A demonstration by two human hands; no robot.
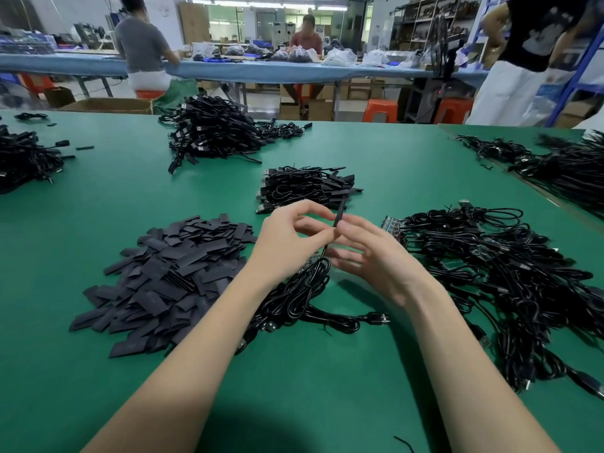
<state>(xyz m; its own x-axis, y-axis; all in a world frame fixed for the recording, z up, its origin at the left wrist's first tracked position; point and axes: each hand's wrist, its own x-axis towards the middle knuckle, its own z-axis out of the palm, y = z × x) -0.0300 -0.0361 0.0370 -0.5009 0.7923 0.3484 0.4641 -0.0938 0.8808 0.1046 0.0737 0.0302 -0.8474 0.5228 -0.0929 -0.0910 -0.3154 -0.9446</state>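
- Head view: the left hand (287, 243) pinches a black sleeve (338, 214) between thumb and forefinger, upright above the middle of the green bench (327, 371).
- The right hand (376, 256) meets the sleeve, fingers loosely spread; whether they grip it I cannot tell.
- A cable (304, 295) hangs from the sleeve to its coil on the bench.
- Flat sleeves (170, 276) lie heaped toward the left edge — loose cables (506, 266) toward the right.

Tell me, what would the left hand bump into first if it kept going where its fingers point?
Probably the right hand, just past the black sleeve that the left hand pinches; depth is hard to judge.
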